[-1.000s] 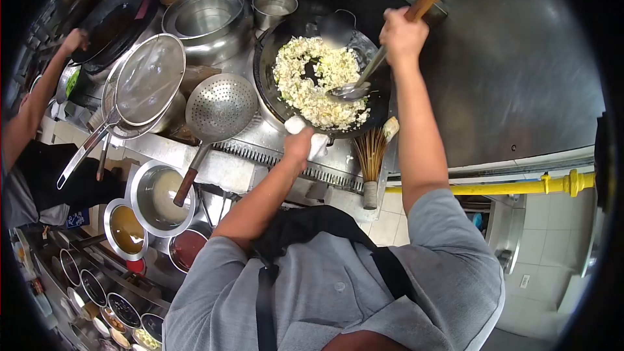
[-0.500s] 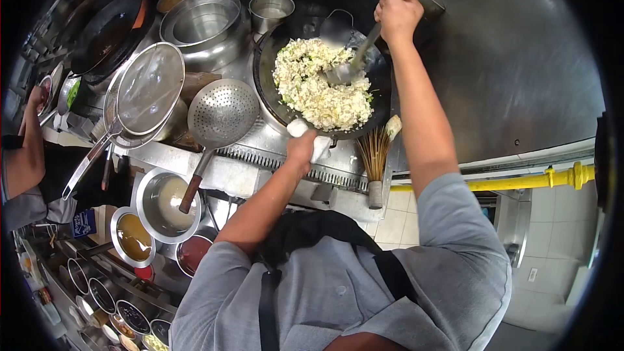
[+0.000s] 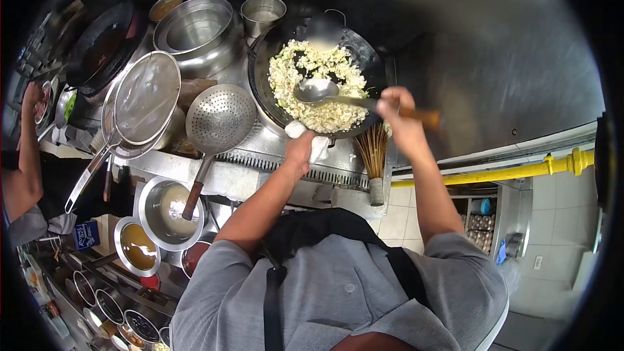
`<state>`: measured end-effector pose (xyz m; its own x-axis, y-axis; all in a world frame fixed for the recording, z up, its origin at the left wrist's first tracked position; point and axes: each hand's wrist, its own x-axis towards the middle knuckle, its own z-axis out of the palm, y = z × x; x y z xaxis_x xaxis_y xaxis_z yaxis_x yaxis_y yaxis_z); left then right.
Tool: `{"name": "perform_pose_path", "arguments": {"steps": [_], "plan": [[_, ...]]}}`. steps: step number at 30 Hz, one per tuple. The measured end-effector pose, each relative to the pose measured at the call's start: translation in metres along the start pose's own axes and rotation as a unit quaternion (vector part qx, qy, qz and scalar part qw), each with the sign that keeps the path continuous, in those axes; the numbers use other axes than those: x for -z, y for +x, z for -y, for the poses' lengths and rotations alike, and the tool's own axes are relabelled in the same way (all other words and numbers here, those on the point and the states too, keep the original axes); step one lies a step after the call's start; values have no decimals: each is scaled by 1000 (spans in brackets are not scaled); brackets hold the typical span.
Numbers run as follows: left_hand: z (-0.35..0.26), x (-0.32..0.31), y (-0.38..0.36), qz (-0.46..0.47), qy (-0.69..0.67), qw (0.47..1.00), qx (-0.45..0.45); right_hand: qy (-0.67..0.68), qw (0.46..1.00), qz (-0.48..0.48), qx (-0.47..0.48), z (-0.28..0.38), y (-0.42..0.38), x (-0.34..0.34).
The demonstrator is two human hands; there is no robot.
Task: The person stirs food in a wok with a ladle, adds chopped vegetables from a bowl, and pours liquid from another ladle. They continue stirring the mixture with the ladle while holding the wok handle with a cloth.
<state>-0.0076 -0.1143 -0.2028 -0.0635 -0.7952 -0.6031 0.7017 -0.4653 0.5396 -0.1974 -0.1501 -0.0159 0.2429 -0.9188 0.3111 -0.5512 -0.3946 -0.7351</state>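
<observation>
My right hand [image 3: 403, 120] is wrapped round the handle of a metal ladle [image 3: 316, 90], whose grip end is wooden. The ladle's bowl is over the middle of a dark wok [image 3: 372, 58]. Pale, chopped-looking food like fried rice with green bits [image 3: 341, 116] lies in a rough ring inside the wok. At the wok's near rim, my left hand [image 3: 299, 151] grips a folded white cloth [image 3: 319, 147]; the cloth hides what part of the rim is under it. A bamboo wok brush [image 3: 373, 156] stands just right of the wok.
A perforated skimmer [image 3: 221, 120] and mesh strainers [image 3: 148, 94] lie left of the wok. Nested steel pots [image 3: 195, 29] stand behind them. Bowls of pale liquid [image 3: 172, 211] and oil [image 3: 138, 247] are nearer. A yellow pipe [image 3: 507, 177] runs at right. Another person's arm [image 3: 27, 149] is far left.
My right hand has come down and nearer, swinging the ladle from steep to nearly level. The ladle's bowl has moved left over the food. My left hand stays at the rim.
</observation>
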Motion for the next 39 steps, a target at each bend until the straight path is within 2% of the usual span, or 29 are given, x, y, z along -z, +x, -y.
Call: {"name": "perform_pose_path", "arguments": {"steps": [1, 2, 4, 5, 7, 8, 9, 11, 12, 13, 14, 15, 16, 17, 18, 19, 20, 21, 23, 25, 27, 28, 32, 34, 35, 36, 37, 38, 39], "plan": [[-2, -2, -5, 0, 7, 1000, 2, -39, 998, 43, -39, -6, -25, 1], [-5, -4, -9, 0, 2, 1000, 7, 77, 984, 89, -135, -2, -51, 1], [-7, -5, -10, -2, 6, 1000, 12, 143, 975, 108, -129, -10, -99, -7], [-7, -4, -9, 2, 8, 1000, 20, 89, 992, 80, -32, -28, -124, -20], [-6, -1, -6, 4, 24, 999, 31, 112, 986, 85, -95, -40, -163, -33], [-6, 1, -5, 9, 19, 999, 35, 123, 972, 92, -179, -36, -181, -32], [-6, 3, -3, 14, 15, 999, 40, 133, 971, 83, -182, -42, -196, -34], [-14, -2, -12, 2, 33, 998, 52, 154, 957, 149, -195, -64, -228, -40], [-18, -7, -18, 0, 37, 998, 60, 163, 956, 143, -198, -71, -241, -46], [-21, -10, -21, -2, 40, 997, 66, 219, 896, 173, -344, -78, -254, -52], [-17, -3, -13, -1, 52, 997, 62, 270, 811, 201, -478, -89, -266, -61], [-17, 0, -10, -5, 60, 996, 60, 280, 809, 200, -476, -108, -282, -72], [-17, 2, -10, 2, 55, 996, 68, 109, 840, 345, -404, -139, -305, -86], [-17, 4, -10, 10, 48, 996, 75, -68, 826, 468, -306, -168, -328, -104], [-19, 4, -10, 5, 56, 996, 72, -60, 829, 467, -303, -193, -358, -129], [-20, 4, -10, 7, 62, 995, 81, -126, 897, 360, -223, -215, -389, -158], [-21, 4, -11, 8, 66, 994, 89, -188, 941, 243, -139, -227, -404, -174], [-22, 3, -13, -1, 71, 994, 86, -178, 944, 244, -136, -227, -402, -178], [-26, 0, -18, -13, 125, 988, 93, -263, 885, 370, -103, -221, -391, -183], [-23, 15, -5, 13, 140, 987, 81, -232, 898, 349, -131, -211, -376, -182], [-24, 13, -8, 26, 110, 989, 94, -199, 870, 398, -214, -214, -375, -183], [-24, 11, -10, 14, 125, 988, 87, -234, 880, 371, -180, -219, -381, -189], [-25, 4, -15, -3, 130, 987, 91, -201, 875, 391, -203, -211, -359, -175], [-25, 7, -13, 16, 117, 989, 86, 33, 786, 564, -249, -213, -337, -177], [-24, 7, -12, 24, 109, 990, 85, 220, 816, 457, -277, -180, -318, -153], [-24, 7, -11, 11, 96, 989, 114, 393, 809, 328, -289, -130, -290, -118], [-26, 5, -10, -1, 81, 987, 140, 534, 702, 239, -407, -108, -268, -103], [-32, -3, -15, 5, 67, 989, 134, 644, 560, 140, -501, -93, -245, -94], [-41, -17, -26, -3, 105, 973, 204, 746, 476, 130, -447, -82, -217, -89]]}}
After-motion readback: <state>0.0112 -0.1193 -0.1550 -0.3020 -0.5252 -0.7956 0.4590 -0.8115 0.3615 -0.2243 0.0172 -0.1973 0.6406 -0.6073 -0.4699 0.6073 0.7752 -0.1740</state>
